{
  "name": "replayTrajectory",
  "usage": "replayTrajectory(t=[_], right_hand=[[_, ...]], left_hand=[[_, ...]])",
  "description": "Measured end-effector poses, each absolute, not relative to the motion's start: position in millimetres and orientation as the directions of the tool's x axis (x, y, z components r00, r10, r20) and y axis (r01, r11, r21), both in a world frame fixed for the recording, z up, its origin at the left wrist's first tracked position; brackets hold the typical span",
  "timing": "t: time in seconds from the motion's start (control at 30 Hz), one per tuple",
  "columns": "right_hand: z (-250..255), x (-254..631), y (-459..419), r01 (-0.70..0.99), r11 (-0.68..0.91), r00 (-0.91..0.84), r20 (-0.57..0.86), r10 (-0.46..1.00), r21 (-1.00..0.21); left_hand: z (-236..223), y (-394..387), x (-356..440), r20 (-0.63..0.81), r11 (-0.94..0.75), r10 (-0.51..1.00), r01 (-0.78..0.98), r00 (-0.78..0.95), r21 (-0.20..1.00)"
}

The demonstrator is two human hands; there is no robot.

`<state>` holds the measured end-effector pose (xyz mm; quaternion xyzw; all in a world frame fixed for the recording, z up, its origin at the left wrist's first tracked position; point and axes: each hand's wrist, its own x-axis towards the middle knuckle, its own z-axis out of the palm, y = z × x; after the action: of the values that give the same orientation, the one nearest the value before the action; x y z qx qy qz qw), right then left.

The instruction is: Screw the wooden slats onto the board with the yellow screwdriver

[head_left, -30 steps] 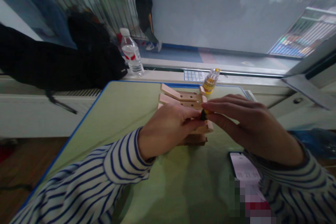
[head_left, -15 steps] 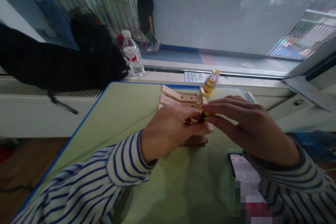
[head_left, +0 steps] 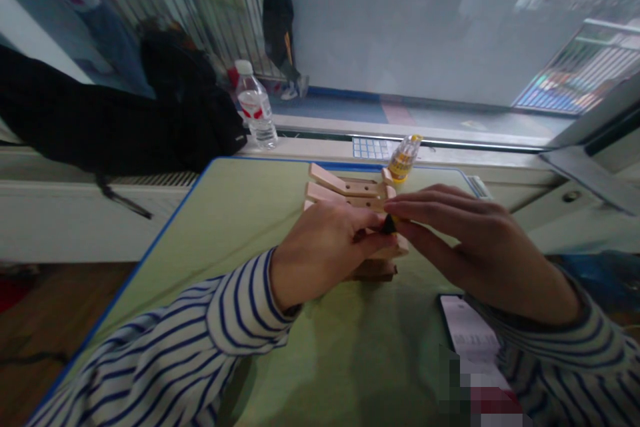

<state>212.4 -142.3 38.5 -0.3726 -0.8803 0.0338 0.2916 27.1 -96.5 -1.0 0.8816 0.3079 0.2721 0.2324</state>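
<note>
A small wooden construction (head_left: 353, 192) of pale slats with round holes stands on the table. My left hand (head_left: 325, 247) lies over its near side, thumb and forefinger pinched by the black end of a small black-and-yellow tool (head_left: 391, 223), which looks like a short screwdriver. What these left fingers grip is hidden. From the right, my right hand (head_left: 480, 247) pinches the tool's yellow part between thumb and fingertips. The tool's tip cannot be seen. Below my left hand, the lower wooden edge (head_left: 380, 271) of the construction shows.
The light green table (head_left: 200, 233) has a blue edge. A phone (head_left: 465, 327) lies by my right forearm. Behind the construction stands a small yellow-labelled bottle (head_left: 404, 160). A water bottle (head_left: 256, 107) and a black bag (head_left: 190, 113) are on the sill. A person (head_left: 277, 13) shows beyond the glass.
The view has shifted very slightly. Both hands keep their places at the wooden construction, and the tool shows a little more of its black part.
</note>
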Motion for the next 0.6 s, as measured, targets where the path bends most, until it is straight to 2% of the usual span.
replayTrajectory(t=[0.6], right_hand=[[34.9, 216.9, -140.5, 0.681, 0.692, -0.524, 0.503, 0.688, -0.237]], left_hand=[[-2.3, -97.5, 30.0, 0.330, -0.716, 0.631, 0.365, 0.702, 0.595]])
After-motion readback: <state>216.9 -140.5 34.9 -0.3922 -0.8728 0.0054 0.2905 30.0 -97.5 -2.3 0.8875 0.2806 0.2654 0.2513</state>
